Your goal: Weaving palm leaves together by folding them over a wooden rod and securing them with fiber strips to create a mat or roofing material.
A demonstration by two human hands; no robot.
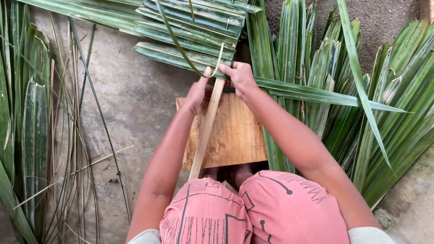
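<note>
Two hands meet at the pale stick (pixel 206 131), which runs from your knees up across the wooden board (pixel 235 135). Left hand (pixel 197 96) grips the stick; right hand (pixel 240 77) pinches a folded palm leaf (pixel 181 55) onto it. Loose palm fronds (pixel 389 104) crowd the right, thin midribs (pixel 74 149) left.

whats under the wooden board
The wooden board lies on the bare concrete floor, its right edge over green palm leaves. Toes show at its near edge. A pale stick lies across it. The ground directly beneath is covered.
</note>
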